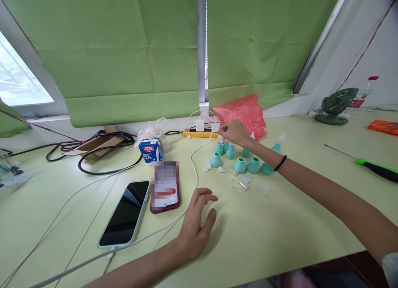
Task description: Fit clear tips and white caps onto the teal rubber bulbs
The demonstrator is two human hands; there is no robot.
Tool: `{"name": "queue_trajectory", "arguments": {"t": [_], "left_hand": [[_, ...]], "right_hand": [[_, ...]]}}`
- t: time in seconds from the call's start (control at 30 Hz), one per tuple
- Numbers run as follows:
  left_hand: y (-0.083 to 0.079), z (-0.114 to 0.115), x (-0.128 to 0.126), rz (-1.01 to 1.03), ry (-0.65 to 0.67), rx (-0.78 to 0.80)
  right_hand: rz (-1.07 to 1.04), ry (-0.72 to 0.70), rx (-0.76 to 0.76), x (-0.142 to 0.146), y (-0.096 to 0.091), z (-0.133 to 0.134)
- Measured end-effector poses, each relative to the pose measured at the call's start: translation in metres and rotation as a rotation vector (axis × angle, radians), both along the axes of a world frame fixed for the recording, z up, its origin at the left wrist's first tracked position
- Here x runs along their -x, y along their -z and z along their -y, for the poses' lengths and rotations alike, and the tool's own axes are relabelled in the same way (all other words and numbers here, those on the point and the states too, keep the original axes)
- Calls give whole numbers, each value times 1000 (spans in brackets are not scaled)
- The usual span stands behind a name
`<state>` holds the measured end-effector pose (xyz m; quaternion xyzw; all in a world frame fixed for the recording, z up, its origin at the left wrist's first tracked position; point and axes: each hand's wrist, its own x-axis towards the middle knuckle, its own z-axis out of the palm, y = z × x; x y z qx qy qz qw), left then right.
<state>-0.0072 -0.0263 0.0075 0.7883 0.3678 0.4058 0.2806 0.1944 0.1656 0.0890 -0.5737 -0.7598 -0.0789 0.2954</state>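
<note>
My left hand (pixel 194 230) rests on the table, palm turned inward, fingers curved and apart, holding nothing. It is beside a white cable and a red-cased phone (pixel 169 198). Stretched over a group of small teal squeeze bottles (pixel 240 165), my right hand (pixel 235 132) has its fingers pinched together; a small white bit shows beneath the fingertips, but I cannot tell if it is held. Some bottles have open necks; others carry white pointed tips (pixel 281 138). In front of them lie clear plastic tubes (pixel 242 183) and small white pieces (pixel 207 167).
A pink bubble-wrap bag (pixel 242 111) lies behind the bottles, beside a yellow power strip (pixel 199 133). Leftward are a blue milk carton (pixel 151 151), a charging phone (pixel 126 215) and black cables (pixel 83 165). A screwdriver (pixel 367 163) and green fan (pixel 337 105) stand right.
</note>
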Motion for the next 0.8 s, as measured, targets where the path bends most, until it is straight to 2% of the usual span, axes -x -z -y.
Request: {"name": "queue_trajectory", "arguments": {"t": [0.07,0.13,0.23,0.33,0.43,0.57,0.8], "left_hand": [[0,0,0,-8,-4,-2],[0,0,-1,-24,-5,-4],[0,-1,-2,-43,-4,-9],[0,-1,-3,-48,-11,-19],[1,-1,-3,-57,-11,-21],[1,-2,-3,-71,-3,-12],[1,-3,-4,-94,11,-15]], "right_hand": [[8,93,-128,0,-2,16],[69,31,-153,0,0,39],[275,-125,52,-1,16,75],[474,-119,251,-2,40,98],[518,-123,356,-3,55,107],[441,-115,423,-4,58,108],[401,-98,384,-8,65,103]]}}
